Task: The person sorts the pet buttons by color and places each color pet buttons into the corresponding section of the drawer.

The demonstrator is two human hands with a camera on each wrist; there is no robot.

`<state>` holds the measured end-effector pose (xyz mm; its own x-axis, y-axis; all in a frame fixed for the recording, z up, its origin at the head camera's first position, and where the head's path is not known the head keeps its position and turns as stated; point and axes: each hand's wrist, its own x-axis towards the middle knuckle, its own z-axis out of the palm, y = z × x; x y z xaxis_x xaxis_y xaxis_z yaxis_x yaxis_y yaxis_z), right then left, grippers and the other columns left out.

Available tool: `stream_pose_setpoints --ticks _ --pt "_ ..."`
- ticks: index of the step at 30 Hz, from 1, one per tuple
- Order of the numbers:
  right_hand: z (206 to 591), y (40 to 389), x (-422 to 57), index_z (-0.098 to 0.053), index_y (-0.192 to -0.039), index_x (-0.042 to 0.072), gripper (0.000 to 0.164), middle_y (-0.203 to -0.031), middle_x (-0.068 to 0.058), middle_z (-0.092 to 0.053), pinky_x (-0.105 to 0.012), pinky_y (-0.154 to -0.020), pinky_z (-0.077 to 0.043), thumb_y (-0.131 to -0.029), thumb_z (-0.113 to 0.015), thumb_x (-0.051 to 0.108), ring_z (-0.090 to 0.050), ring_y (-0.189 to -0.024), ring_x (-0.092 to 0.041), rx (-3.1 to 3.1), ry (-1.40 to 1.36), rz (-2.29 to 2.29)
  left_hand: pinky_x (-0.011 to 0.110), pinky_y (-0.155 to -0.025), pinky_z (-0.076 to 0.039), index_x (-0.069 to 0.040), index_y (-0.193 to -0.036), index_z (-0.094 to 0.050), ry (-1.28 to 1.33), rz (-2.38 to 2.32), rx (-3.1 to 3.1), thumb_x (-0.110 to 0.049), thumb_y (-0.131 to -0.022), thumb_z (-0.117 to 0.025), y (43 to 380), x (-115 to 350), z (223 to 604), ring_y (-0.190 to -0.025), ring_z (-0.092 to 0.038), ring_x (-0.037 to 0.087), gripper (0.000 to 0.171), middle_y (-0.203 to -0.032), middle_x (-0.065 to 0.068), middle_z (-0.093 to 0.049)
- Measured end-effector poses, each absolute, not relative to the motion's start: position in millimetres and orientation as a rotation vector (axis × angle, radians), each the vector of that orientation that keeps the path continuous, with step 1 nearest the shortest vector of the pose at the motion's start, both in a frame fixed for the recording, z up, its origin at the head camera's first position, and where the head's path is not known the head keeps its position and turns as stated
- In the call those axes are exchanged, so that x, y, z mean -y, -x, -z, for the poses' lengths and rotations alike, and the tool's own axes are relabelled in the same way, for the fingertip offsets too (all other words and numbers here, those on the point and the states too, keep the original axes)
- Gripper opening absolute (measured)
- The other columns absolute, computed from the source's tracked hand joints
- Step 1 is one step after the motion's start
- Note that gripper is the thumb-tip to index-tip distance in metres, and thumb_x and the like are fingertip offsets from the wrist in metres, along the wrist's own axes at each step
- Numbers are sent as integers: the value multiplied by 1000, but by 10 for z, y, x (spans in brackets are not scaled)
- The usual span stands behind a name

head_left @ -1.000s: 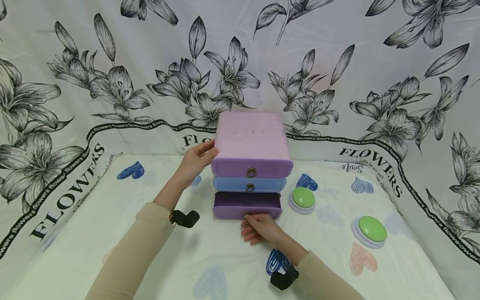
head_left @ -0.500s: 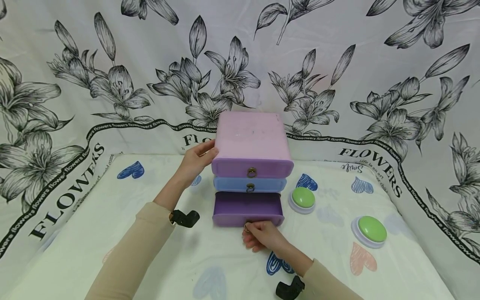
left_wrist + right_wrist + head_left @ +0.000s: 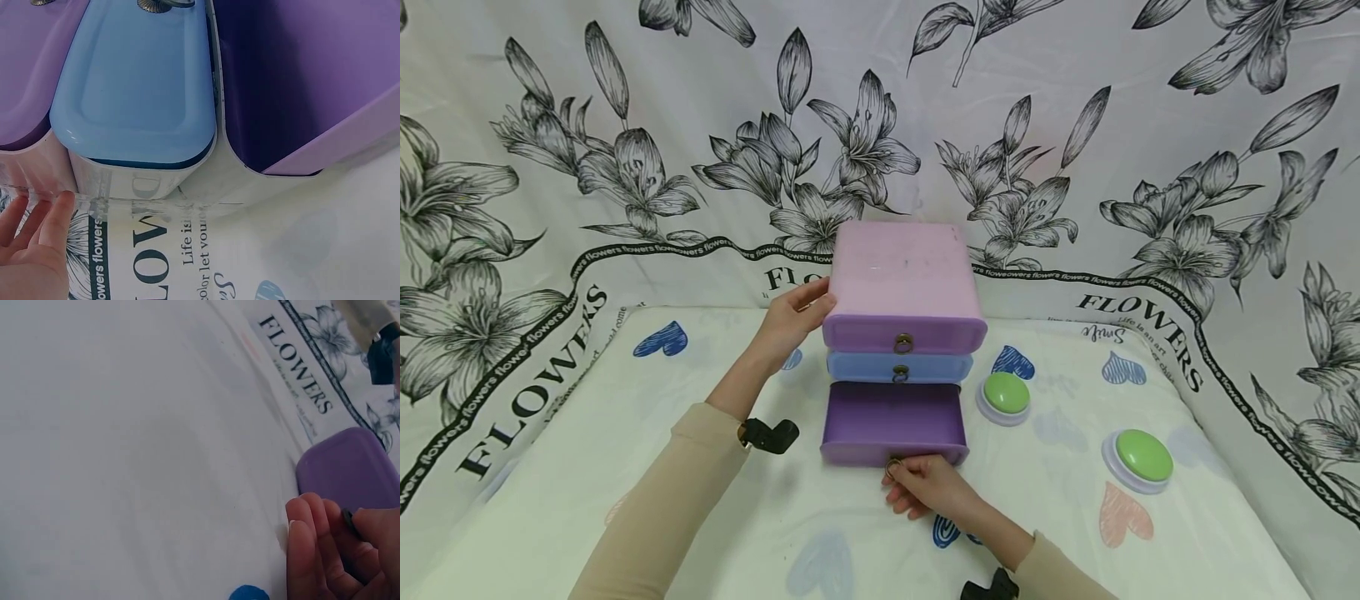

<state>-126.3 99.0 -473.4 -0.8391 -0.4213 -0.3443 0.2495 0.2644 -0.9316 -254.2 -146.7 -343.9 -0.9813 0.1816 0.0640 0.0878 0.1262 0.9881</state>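
Note:
A small chest with a pink top (image 3: 904, 267) stands at the middle of the table. Its upper purple drawer (image 3: 857, 335) and blue drawer (image 3: 857, 368) are pushed in. The bottom purple drawer (image 3: 857, 454) is pulled well out, showing a bare inside. My right hand (image 3: 936, 487) pinches that drawer's ring pull (image 3: 892, 467) between thumb and index finger; the right wrist view shows the dark ring (image 3: 350, 523) there too. My left hand (image 3: 790, 321) touches the chest's left side, and in the left wrist view its fingers (image 3: 57, 219) lie extended against the wall.
Two green push buttons with white bases stand to the right, one (image 3: 1007, 392) beside the chest and the other (image 3: 1144, 455) farther right. A white heart-print cloth (image 3: 722, 517) covers the table. Behind the chest hangs a flower-print curtain (image 3: 737, 67).
The bottom drawer has slid farther out toward me, with my right hand moving back along with it on the ring. My left hand stays in place at the chest's side.

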Motion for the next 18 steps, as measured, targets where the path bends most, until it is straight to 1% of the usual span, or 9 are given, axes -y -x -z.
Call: stream_pose_setpoints --ticks 9,18 --pt "4738 1190 -1024 -68 -94 5 40 -69 -3 -67 -20 -44 -50 -92 -51 42 -63 -56 -10 -2013 176 1583 29 -98 -45 -14 -140 -40 -270 -2018 -2294 -36 -89 -59 2542 1463 3437 -128 -43 19 59 -144 4 -37" --pt "4740 1077 -1074 -68 -89 7 37 -68 -4 -67 -18 -41 -48 -92 -53 40 -61 -55 -9 -2054 231 1557 31 -100 -44 -15 -140 -40 -265 -2018 -2286 -37 -89 -59 2556 1470 3451 -127 -43 19 59 -144 4 -38"
